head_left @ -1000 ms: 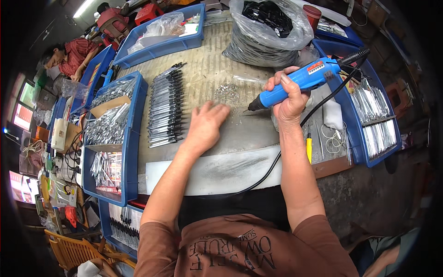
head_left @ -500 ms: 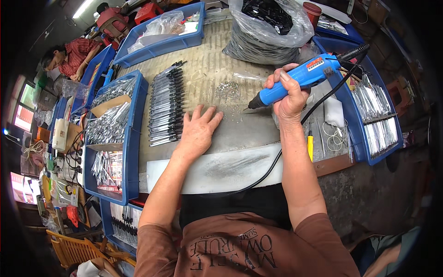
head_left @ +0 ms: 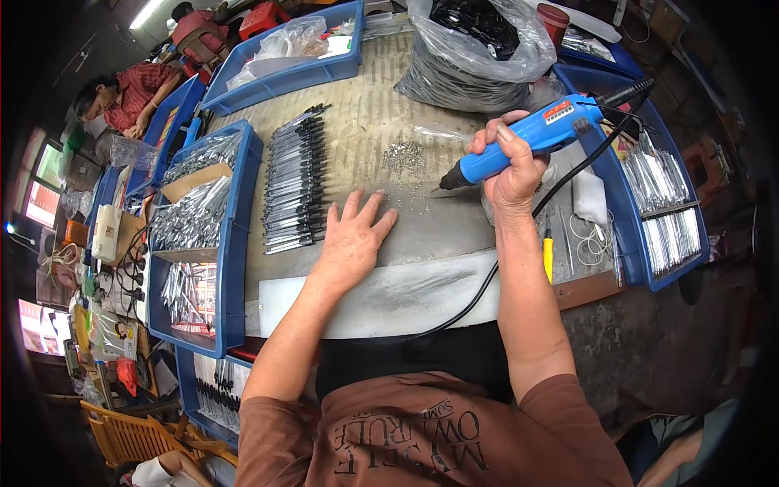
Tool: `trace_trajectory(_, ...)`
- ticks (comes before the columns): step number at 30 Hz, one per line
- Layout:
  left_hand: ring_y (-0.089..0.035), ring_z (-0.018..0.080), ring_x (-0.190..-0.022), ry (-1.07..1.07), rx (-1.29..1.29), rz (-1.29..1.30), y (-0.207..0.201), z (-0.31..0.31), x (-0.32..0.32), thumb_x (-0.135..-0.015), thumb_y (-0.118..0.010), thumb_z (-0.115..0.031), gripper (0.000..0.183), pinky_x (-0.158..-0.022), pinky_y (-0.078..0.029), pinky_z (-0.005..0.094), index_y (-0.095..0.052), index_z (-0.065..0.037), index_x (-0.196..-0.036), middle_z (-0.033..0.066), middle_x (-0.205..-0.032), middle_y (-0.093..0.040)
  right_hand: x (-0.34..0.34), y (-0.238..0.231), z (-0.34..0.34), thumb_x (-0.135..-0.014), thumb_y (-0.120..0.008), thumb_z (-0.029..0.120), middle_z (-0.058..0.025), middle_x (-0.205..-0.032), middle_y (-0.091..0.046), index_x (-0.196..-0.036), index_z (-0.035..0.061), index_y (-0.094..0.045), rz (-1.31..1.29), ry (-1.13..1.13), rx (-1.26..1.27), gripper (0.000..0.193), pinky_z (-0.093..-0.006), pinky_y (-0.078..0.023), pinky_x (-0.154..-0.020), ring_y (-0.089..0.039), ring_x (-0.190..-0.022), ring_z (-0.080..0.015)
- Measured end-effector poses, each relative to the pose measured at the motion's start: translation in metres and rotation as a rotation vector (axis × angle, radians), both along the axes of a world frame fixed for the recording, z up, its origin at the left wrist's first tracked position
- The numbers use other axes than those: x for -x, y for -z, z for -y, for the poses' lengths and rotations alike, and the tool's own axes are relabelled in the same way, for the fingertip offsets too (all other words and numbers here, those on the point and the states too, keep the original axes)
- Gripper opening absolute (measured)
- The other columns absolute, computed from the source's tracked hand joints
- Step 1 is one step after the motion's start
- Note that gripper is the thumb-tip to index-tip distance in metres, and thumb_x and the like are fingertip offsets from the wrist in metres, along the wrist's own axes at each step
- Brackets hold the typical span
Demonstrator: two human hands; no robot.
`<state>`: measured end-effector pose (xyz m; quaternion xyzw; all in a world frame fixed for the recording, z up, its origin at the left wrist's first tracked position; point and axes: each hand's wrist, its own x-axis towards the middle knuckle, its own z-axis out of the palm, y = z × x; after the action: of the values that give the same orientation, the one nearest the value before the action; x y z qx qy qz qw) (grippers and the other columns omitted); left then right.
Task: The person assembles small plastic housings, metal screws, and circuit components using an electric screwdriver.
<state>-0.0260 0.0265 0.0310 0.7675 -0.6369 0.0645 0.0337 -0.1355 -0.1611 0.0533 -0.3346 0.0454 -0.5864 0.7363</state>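
A blue electric screwdriver [head_left: 527, 138] with a black nose is gripped in my right hand [head_left: 513, 166]. Its bit points left and down, close above the worktable [head_left: 430, 231], by a scatter of small silvery screws [head_left: 406, 158]. My left hand [head_left: 355, 231] lies flat on the table with the fingers spread, holding nothing. Just left of those fingers is a neat row of slim metal and black parts [head_left: 292, 178], laid side by side. The black power cord [head_left: 487, 284] runs from the screwdriver past my right forearm to the table's near edge.
A blue divided bin [head_left: 235, 243] of metal parts stands at left, another blue bin [head_left: 649, 268] at right. At the back are a blue tray [head_left: 284, 81] and a clear bag [head_left: 454, 81] of black parts. A white strip [head_left: 381, 300] lines the near edge. A person [head_left: 134, 97] sits far left.
My left hand has shifted very slightly to the right, still flat on the table. The screwdriver stays in nearly the same place in my right hand.
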Motion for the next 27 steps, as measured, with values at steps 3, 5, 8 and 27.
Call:
trace_trajectory(3,-0.033,0.0341,-0.116,-0.011,0.0,-0.012,0.0,-0.001,0.0,-0.066,-0.044,0.004,0.046,-0.092,-0.03,0.0473,-0.052,-0.006,-0.11,0.0134,-0.125,-0.04,0.0,0.0,0.001,-0.066,-0.059,0.003,-0.0079,-0.066,-0.049,-0.085,-0.0016,-0.049,-0.002,-0.004,0.002,0.022,-0.0317,-0.044,-0.049,-0.052,-0.049,-0.0203)
trace_trajectory(5,-0.033,0.034,-0.116,-0.024,0.014,-0.018,0.002,-0.003,0.0,-0.066,-0.044,0.005,0.045,-0.092,-0.03,0.0468,-0.052,-0.004,-0.109,0.0137,-0.124,-0.04,0.0,-0.001,0.0,-0.066,-0.059,0.003,-0.0078,-0.066,-0.049,-0.085,-0.0016,-0.049,-0.006,-0.011,0.008,0.022,-0.0317,-0.044,-0.049,-0.052,-0.049,-0.0203)
trace_trajectory(8,-0.034,0.034,-0.116,-0.039,0.011,-0.039,0.003,-0.004,0.002,-0.065,-0.044,0.005,0.044,-0.091,-0.031,0.0457,-0.052,-0.002,-0.108,0.0141,-0.124,-0.04,0.0,-0.003,-0.003,-0.066,-0.059,0.003,-0.0076,-0.066,-0.049,-0.085,-0.0015,-0.049,0.0,-0.005,-0.018,0.022,-0.0314,-0.044,-0.049,-0.051,-0.048,-0.0197)
trace_trajectory(27,-0.033,0.0343,-0.117,0.014,0.008,-0.088,0.004,0.009,0.015,-0.07,-0.042,-0.001,0.046,-0.092,-0.03,0.0452,-0.051,-0.012,-0.114,0.014,-0.125,-0.039,0.0,-0.001,-0.001,-0.067,-0.059,0.004,-0.0078,-0.065,-0.049,-0.085,-0.0021,-0.048,-0.022,0.001,0.006,0.022,-0.0311,-0.044,-0.05,-0.051,-0.049,-0.0194)
